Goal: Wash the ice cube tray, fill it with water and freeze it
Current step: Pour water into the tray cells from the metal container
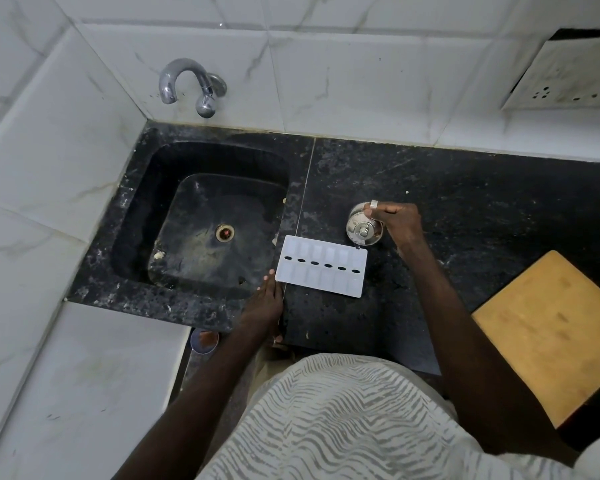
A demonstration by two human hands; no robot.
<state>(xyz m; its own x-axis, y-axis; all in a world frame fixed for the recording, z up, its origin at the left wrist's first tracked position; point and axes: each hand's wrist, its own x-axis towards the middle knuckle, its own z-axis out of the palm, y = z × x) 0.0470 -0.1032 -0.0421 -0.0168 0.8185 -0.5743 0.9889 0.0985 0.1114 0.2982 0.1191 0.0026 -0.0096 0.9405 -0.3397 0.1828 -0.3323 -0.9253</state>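
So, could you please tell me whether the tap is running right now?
Off, it seems: no stream leaves the tap, and none lands in the sink below.

— How is the light?
— Dim, flat and cool, and no lamp shows. The black counter and sink swallow most detail, and the wall tiles read grey.
— Any glare?
— Only small glints on the tap and the steel pot. The white tray is the brightest patch, and it's not blown out.
— Shadows?
— Soft, with no hard edges anywhere.
— Sharpness?
— Fair in the middle, slightly smeared. The wide lens bends the tile lines towards the edges, and the striped shirt at the bottom is out of focus.
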